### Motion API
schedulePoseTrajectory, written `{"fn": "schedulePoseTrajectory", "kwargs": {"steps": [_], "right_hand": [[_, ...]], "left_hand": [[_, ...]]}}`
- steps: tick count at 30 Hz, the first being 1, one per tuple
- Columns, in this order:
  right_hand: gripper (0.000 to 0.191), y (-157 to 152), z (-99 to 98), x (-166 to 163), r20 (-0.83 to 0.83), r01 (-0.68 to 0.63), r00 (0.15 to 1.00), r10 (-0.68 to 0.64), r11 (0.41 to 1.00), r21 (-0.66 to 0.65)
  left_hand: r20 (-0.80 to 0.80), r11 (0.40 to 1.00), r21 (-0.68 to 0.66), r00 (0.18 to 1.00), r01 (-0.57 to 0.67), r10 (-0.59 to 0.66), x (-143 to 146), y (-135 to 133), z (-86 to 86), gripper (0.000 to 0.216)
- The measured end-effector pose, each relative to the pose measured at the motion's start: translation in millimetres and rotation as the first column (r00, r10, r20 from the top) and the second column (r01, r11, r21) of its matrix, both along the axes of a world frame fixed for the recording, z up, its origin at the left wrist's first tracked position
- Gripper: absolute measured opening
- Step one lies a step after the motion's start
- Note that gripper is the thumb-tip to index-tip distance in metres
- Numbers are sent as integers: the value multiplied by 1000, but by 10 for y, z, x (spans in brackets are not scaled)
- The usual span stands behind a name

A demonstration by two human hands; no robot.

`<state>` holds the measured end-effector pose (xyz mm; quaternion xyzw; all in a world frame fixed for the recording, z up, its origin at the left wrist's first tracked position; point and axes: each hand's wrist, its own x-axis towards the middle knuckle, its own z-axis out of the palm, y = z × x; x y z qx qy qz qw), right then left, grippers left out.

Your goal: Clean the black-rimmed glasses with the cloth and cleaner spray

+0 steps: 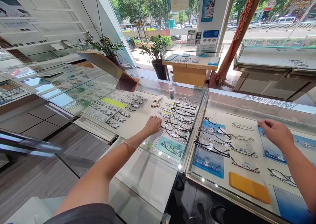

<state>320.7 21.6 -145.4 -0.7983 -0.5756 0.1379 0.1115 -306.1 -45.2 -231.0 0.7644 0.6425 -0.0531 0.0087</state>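
My left hand [152, 125] is closed at the left end of a front pair of eyeglasses [174, 133], its fingers pinching near the frame's edge. More dark-framed eyeglasses [184, 112] lie in rows behind that pair, and another pair rests on a teal card [170, 147] in front. Over the right part of the counter, my right hand [277, 134] hovers with thumb and fingers pressed together. Whatever it may hold is hidden. Below it lies a blue card [270, 148] with eyeglasses on it. Thin-framed eyeglasses [243, 126] lie to its left.
A glass display counter [195, 132] runs across, with a metal-edged joint in the middle. On it stand a small spray bottle [171, 91], a crumpled cloth [157, 102] and a yellow case [249, 187]. A slanted wooden board [111, 67] and potted plants [158, 49] stand beyond.
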Motion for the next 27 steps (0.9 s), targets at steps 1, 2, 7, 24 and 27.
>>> {"fn": "schedulePoseTrajectory", "kwargs": {"steps": [1,2,7,24,27], "right_hand": [[49,-7,18,-15,0,-8,1000,8,1000,-4],[47,-13,35,-32,1,-14,1000,14,1000,-9],[42,-24,86,-88,0,-54,999,54,999,-4],[37,-5,56,-84,-41,-138,989,142,986,92],[35,-16,59,-69,-62,-158,984,165,983,98]], "left_hand": [[-12,1000,-26,1000,6,-6,73,-118,50,21],[-25,999,-52,1000,12,-13,149,-247,100,21],[-58,964,-247,991,103,-121,501,-1009,384,24],[317,837,-88,811,541,-491,2296,-1480,2231,43],[110,827,107,820,553,-562,2534,-1001,2139,27]]}}
